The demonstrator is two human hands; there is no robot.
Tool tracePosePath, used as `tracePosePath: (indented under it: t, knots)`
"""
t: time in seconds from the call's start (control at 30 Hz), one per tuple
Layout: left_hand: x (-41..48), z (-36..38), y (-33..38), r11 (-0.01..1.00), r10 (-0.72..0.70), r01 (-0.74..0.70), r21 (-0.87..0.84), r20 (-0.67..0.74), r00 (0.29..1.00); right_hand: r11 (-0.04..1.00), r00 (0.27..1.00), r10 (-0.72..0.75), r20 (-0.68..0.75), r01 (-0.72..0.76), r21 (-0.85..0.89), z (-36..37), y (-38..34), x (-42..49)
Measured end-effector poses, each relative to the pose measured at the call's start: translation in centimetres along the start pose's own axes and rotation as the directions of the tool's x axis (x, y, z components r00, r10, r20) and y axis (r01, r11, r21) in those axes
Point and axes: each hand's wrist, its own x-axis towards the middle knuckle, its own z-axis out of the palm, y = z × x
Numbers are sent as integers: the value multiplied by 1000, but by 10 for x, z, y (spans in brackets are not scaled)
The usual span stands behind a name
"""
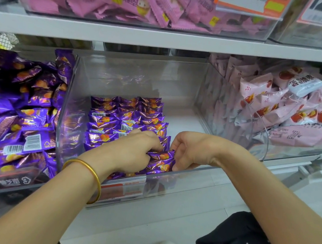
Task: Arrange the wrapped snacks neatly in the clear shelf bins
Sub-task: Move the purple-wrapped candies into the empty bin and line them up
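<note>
A clear shelf bin in the middle holds purple wrapped snacks stood in neat rows along its left side; its right side is bare. My left hand, with a gold bangle on the wrist, reaches in and presses its fingers on the front rows. My right hand pinches a small bunch of purple snacks at the bin's front edge. Both hands touch that bunch.
The left bin is heaped with loose purple snacks. At the right, another bin holds pink-white packs. Above the shelf board sit bins of pink packs with orange price tags. My shoe and dark dotted clothing show below.
</note>
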Motion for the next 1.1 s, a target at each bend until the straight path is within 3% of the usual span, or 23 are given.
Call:
tracePosePath:
  t: [0.23, 0.47, 0.73, 1.0, 1.1]
  knots:
    - [0, 0, 2, 1000, -24, 24, -15, -26, 999, 999, 1000, 13, -25, -14, -31, 0, 1, 1]
    - [-9, -11, 7, 990, -133, 139, 17, -195, 972, 993, 974, 78, -211, -57, 105, -10, -1, 6]
    - [-10, -12, 12, 993, -112, 113, 16, -78, 991, 980, 997, 3, -75, 12, 200, 1, -7, 13]
    - [-16, -14, 16, 992, -121, 117, -47, -88, 989, 981, 995, 7, -101, 13, 194, 4, -7, 13]
    - [-22, -21, 16, 987, -151, 136, -88, -208, 966, 988, 976, 43, -211, -10, 154, -1, -7, 5]
